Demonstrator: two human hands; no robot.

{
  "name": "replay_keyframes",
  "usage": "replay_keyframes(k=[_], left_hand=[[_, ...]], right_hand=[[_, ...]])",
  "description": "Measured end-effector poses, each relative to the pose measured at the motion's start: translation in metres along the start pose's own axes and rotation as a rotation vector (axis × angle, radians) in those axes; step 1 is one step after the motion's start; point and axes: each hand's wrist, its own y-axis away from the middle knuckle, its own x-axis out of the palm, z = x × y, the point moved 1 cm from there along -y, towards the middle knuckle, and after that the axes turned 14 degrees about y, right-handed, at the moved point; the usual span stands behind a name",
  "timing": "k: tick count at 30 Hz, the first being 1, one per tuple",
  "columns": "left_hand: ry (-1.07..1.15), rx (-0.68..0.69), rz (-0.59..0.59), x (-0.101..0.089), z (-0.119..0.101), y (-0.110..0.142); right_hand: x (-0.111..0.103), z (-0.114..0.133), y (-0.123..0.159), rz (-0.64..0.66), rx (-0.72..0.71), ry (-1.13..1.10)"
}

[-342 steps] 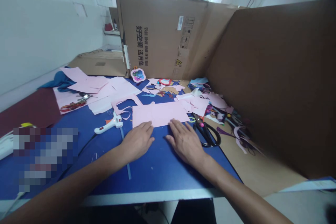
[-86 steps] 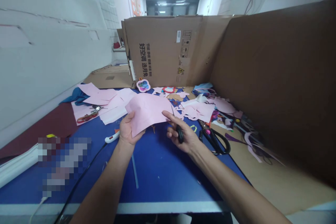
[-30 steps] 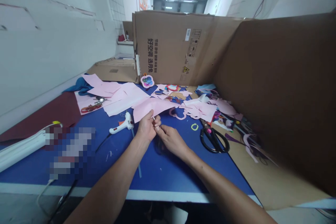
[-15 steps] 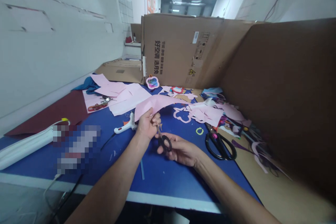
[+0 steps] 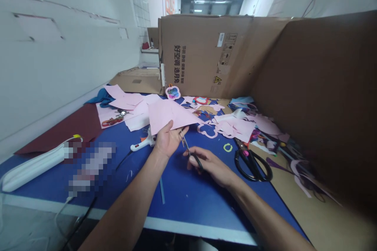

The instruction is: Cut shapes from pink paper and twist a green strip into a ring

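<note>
The left hand [image 5: 167, 140] is pinching the lower edge of a pink sheet [image 5: 169, 114], its fingers only part closed. The sheet is lying at 12 o'clock from that hand, held up over the blue table [image 5: 182, 208], its long axis running from about 10 to 4 o'clock. The right hand [image 5: 209, 166] is curling closed around the handles of small scissors [image 5: 191, 153], their blades pointing toward 11 o'clock, tips just beside the sheet's edge. The left hand is the nearer. A glue gun [image 5: 143, 144] is lying at 9 o'clock from the left hand, and larger scissors [image 5: 252, 164] at 3 o'clock from the right.
</note>
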Motion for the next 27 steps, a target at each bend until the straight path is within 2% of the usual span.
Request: replay_keyframes(k=[9, 21, 27], left_hand=[[-0.014, 0.012, 0.037, 0.002, 0.004, 0.006], [0.021, -0.031, 0.083, 0.005, 0.014, 0.014], [0.025, -0.07, 0.064, 0.007, 0.015, 0.016]], right_hand=[[0.009, -0.011, -0.009, -0.171, 0.001, -0.041], [0.018, -0.009, -0.016, -0.24, 0.011, -0.083], [0.017, -0.009, -0.017, -0.271, 0.008, -0.089]])
